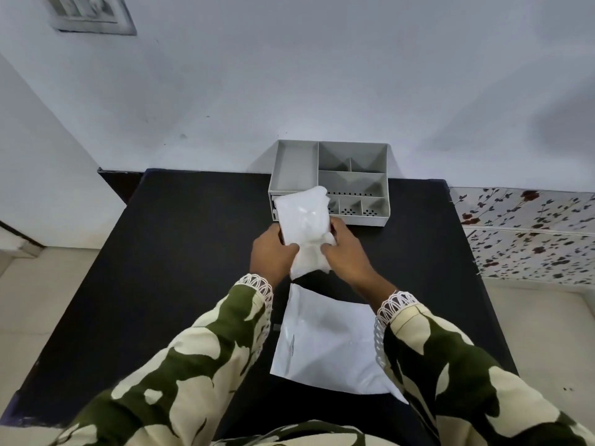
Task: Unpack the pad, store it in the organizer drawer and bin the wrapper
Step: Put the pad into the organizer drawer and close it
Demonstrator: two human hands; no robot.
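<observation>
A white pad (pixel 304 217) is held up over the black table (pixel 180 252), just in front of the grey organizer (pixel 294 167). My left hand (pixel 272 254) grips its left side and my right hand (pixel 346 252) grips its right side, thumbs pressed into the lower part. The pad's top end overlaps the organizer's front left, hiding the drawer there. A flat white wrapper (pixel 325 346) lies on the table below my wrists, partly under my right sleeve.
The organizer has several open compartments on top and stands against the white wall at the table's far edge. A floral-patterned surface (pixel 528 233) lies to the right of the table. Pale floor shows on both sides.
</observation>
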